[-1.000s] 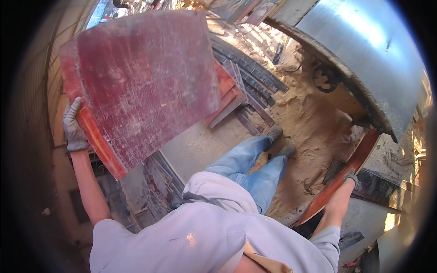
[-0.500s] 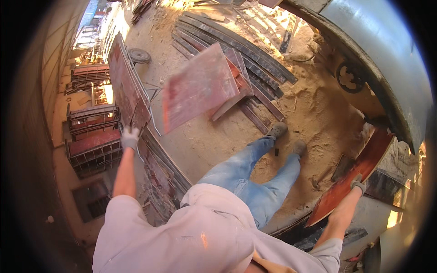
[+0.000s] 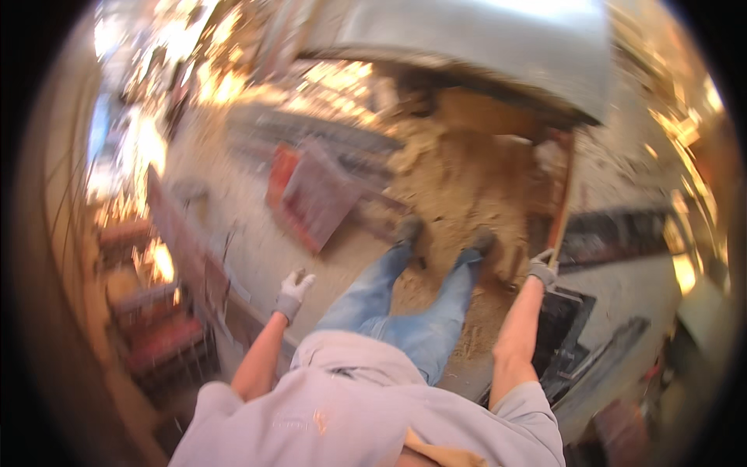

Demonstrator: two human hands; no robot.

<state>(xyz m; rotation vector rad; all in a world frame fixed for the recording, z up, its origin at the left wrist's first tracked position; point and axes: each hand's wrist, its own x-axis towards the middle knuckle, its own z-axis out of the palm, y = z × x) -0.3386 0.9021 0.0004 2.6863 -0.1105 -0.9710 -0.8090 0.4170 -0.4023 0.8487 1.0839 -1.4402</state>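
Note:
My right hand [image 3: 543,268], in a pale glove with a grey cuff, grips the near end of a long reddish-brown board [image 3: 562,204]. The board stands on edge and stretches away from me toward the metal table. My left hand [image 3: 293,293], gloved the same way, hangs in the air left of my legs with fingers apart and nothing in them. Ahead of it, a reddish panel [image 3: 320,194] lies tilted on other boards on the sandy floor. Motion blurs much of the picture.
A large grey metal tabletop [image 3: 467,31] spans the far side, with sawdust [image 3: 459,167] heaped below. Long dark boards [image 3: 264,132] lie at the far left. Large panels [image 3: 191,241] lean at left near racks [image 3: 156,335]. Black boards [image 3: 562,327] lie at right.
The view has swung right. My left hand has left the leaning panels and come toward my body. The board in my right hand has turned edge-on, and the loose panel has dropped onto the pile.

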